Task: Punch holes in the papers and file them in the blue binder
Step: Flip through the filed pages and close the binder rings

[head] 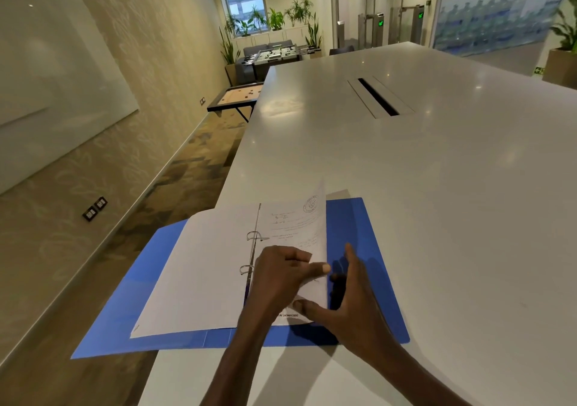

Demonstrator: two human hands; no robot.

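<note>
1. Blue binder (368, 234) is lying open and flat on the white table (437, 171), w/ its left cover hanging past the table edge. The rings (254, 237) are sitting along the spine; whether they're snapped closed is hard to tell from here, prob. closed.
2. Papers: a white stack (199, 268) is resting on the left side of the rings, and one printed sheet (309, 231) is curling upright on the right side, mid-turn.
3. Left hand (278, 277) is pressing down near the spine, thumb and fingers pinched on the lower part of that sheet.
4. Right hand (346, 299) is lying mostly flat, fingers spread, thumb pinning the sheet's bottom edge; not clamped on anything.
5. Handling: the sheet is looking thin, light and floppy, bending under its own weight, so it's likely to tear at the punched holes if tugged. Best hold is prob. the outer free edge, guiding gently over the rings. Binder covers seem stiff but slick; the overhanging side could tip if leaned on.
</note>
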